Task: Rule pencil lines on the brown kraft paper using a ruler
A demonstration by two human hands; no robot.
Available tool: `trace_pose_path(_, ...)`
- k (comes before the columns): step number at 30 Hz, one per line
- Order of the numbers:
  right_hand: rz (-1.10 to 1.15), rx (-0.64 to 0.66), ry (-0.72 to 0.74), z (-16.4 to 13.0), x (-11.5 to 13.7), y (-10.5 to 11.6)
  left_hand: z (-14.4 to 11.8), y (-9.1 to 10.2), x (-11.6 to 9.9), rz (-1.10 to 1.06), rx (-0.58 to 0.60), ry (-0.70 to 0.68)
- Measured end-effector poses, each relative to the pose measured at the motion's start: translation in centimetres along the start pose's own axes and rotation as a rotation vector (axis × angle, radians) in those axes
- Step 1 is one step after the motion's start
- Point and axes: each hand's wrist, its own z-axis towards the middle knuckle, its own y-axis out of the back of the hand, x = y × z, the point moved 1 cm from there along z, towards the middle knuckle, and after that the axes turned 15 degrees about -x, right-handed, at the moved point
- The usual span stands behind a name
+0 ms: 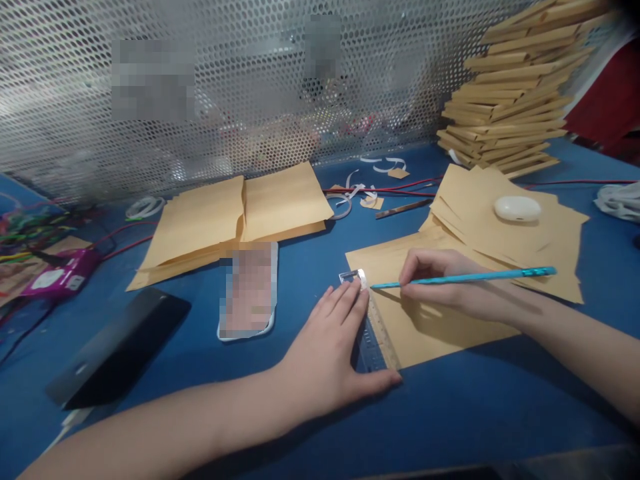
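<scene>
In the head view, the left grip (335, 337) lies spread flat, pressing a clear straight plastic ruler (375, 340) along the left edge of a flat tan paper sheet (420, 340) on the blue bench (450, 400). The right grip (450, 297) is closed in a writing hold on a slim light-blue pencil (493, 275), its tip at the ruler's edge, just beside the left grip's fingertips. The sheet reaches from the ruler to beneath the right grip.

The step in hand looks like measuring or marking the sheet; the next move seems to call for a steady ruler and light pencil control.

The ruler shows graduations, its numbers too small to read. Well left of the 2 grips, a purple box-shaped device (60, 273) carries white markings, also illegible. No brand can be read.
</scene>
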Motion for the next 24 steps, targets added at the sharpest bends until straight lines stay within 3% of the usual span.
trace_pose_path(17,-0.037,0.028,0.013,0.1,-1.3,0.0,0.2,0.4,-0.2,0.056,0.036,-0.012)
trace_pose_path(24,-0.033,0.148,0.004,0.0,-0.1,0.8,0.1,0.5,-0.1,0.062,0.031,-0.016)
